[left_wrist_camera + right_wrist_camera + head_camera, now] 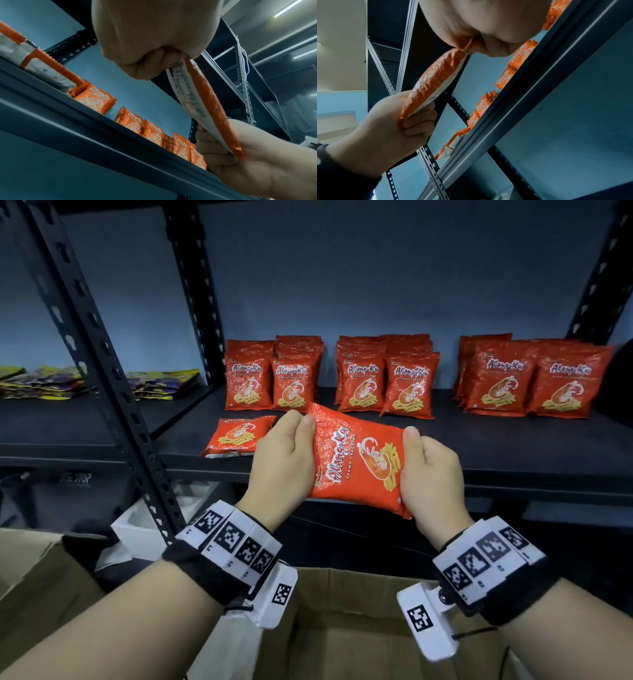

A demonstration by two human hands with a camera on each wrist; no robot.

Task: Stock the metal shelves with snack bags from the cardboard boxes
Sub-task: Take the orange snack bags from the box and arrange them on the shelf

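Hands: left hand (279, 460) and right hand (430, 474) each pinch one end of snack bag (359, 463).
Axis: crosswise, mid-frame, just before the shelf (513, 446) edge.

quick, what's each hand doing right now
Left hand: closed on one end of the red snack bag.
Right hand: closed on the bag's other end.

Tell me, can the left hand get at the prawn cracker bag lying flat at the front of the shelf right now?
Probably not yet. The flat bag lies just beside the left hand with nothing between them, but that hand and the right hand both grip the held bag, so it must let go first.
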